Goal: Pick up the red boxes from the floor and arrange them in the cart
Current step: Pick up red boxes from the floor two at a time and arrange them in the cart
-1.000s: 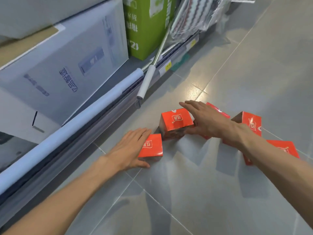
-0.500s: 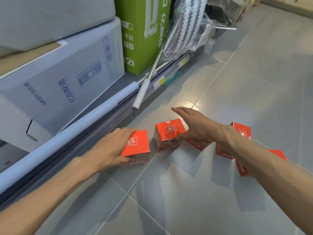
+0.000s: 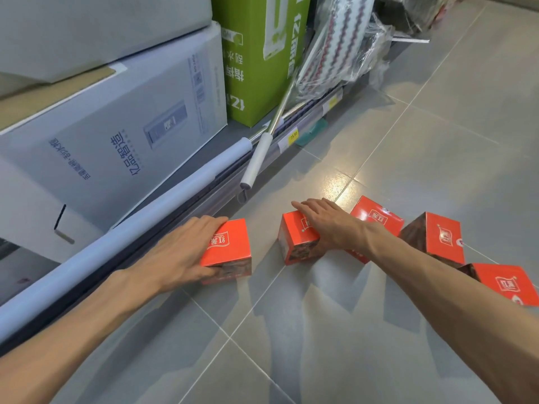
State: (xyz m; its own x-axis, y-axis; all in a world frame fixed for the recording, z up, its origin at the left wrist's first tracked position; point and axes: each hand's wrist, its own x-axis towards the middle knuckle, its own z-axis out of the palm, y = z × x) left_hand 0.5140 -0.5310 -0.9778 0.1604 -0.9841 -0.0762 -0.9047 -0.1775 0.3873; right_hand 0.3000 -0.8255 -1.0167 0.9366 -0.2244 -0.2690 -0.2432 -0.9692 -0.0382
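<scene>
Several red boxes lie on the grey tiled floor. My left hand [image 3: 183,252] is closed around the leftmost red box [image 3: 230,246], fingers over its far side and thumb on its near side; the box still touches the floor. My right hand [image 3: 329,225] lies flat on top of the second red box [image 3: 294,243], fingers stretched out and thumb hidden. Behind my right wrist is a third red box [image 3: 376,218]. A fourth [image 3: 437,240] and a fifth [image 3: 507,284] lie further right. No cart is in view.
A low shelf runs along the left, edged by a pale tube [image 3: 145,220]. On it stand a large white carton [image 3: 131,135] and a green carton [image 3: 259,53]. A mop handle [image 3: 256,164] leans out over the floor just beyond the boxes, with plastic-wrapped mop heads [image 3: 344,45] behind.
My left hand went from resting beside the leftmost box to closing around it. My right hand moved from reaching over the second box to lying on its top.
</scene>
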